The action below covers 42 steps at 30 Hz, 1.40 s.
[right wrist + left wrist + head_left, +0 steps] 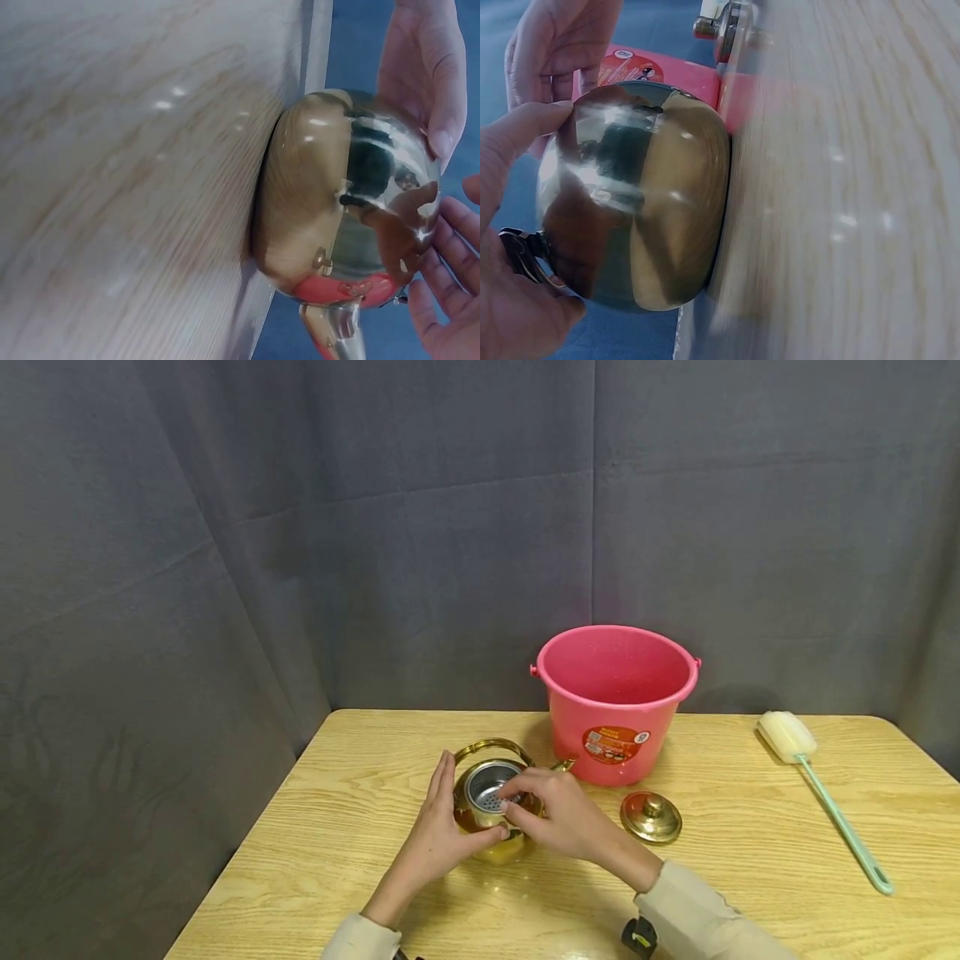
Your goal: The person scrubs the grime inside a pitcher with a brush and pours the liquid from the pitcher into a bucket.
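A shiny gold kettle (498, 847) stands on the table, its spout (564, 765) towards the bucket and its arched handle (495, 745) leaning to the far side. In its uncovered mouth sits a metal strainer (483, 793) with a perforated bottom. My left hand (442, 831) holds the kettle from the left, the thumb across its near side. Over the mouth, my right hand (558, 810) pinches the strainer near its rim with thumb and index finger, hiding part of it. The kettle's round body (645, 210) fills the left wrist view.
A pink bucket (615, 727) stands behind the kettle to the right. The gold lid (651, 818) lies knob up right of the kettle. Farther right is a sponge brush (787, 737) with a long green handle (843, 827). Grey curtains (450, 527) hang behind the table.
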Each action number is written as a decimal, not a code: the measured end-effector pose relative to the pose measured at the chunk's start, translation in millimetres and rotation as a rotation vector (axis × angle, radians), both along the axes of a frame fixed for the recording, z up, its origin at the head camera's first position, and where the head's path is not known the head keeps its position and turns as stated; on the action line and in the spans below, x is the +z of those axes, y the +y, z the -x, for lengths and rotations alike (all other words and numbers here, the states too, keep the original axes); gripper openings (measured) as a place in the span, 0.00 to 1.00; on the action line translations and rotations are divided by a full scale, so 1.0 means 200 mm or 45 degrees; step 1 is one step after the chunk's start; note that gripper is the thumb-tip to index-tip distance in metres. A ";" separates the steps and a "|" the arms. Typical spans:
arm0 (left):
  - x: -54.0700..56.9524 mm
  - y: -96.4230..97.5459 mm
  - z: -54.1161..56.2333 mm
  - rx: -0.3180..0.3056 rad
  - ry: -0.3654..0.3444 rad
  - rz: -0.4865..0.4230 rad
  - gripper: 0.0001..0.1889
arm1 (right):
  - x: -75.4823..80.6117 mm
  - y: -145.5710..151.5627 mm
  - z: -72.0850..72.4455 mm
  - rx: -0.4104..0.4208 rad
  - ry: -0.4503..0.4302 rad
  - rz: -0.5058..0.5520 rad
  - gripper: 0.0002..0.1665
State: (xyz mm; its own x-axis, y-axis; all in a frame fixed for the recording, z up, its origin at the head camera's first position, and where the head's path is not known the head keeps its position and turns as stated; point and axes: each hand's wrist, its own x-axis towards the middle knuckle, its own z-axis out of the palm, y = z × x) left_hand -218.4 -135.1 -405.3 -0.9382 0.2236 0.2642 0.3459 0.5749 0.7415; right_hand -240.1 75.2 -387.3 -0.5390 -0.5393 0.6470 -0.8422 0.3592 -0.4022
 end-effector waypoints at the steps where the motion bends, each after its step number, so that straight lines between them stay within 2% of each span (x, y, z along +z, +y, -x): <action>1: 0.00 0.00 0.00 -0.003 -0.001 0.001 0.65 | 0.00 0.00 0.00 0.009 0.000 -0.006 0.08; 6: 0.00 -0.01 0.00 -0.022 -0.006 0.007 0.64 | -0.01 0.02 0.02 0.035 0.005 -0.059 0.09; 13: 0.01 -0.02 0.00 -0.038 -0.016 0.015 0.63 | 0.01 0.02 0.03 0.047 0.003 -0.252 0.08; 23: 0.01 -0.02 0.00 -0.038 -0.018 0.026 0.63 | 0.03 0.04 0.05 0.108 0.052 -0.360 0.09; 28: 0.01 -0.02 0.00 -0.039 -0.016 0.027 0.63 | 0.05 0.04 0.06 0.122 0.022 -0.422 0.10; 33: 0.01 -0.02 0.00 -0.043 -0.010 0.024 0.63 | 0.06 0.05 0.06 0.122 -0.005 -0.452 0.10; 42: 0.01 -0.02 0.00 -0.041 -0.012 0.016 0.63 | 0.05 0.04 0.06 0.136 0.102 -0.438 0.08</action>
State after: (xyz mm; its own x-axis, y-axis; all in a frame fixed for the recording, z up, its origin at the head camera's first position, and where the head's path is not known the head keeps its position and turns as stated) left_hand -218.2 -138.5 -403.8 -0.9327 0.2572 0.2527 0.3577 0.5728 0.7375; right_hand -251.5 82.5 -378.0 -0.4230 -0.7832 0.4557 -0.9061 0.3703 -0.2047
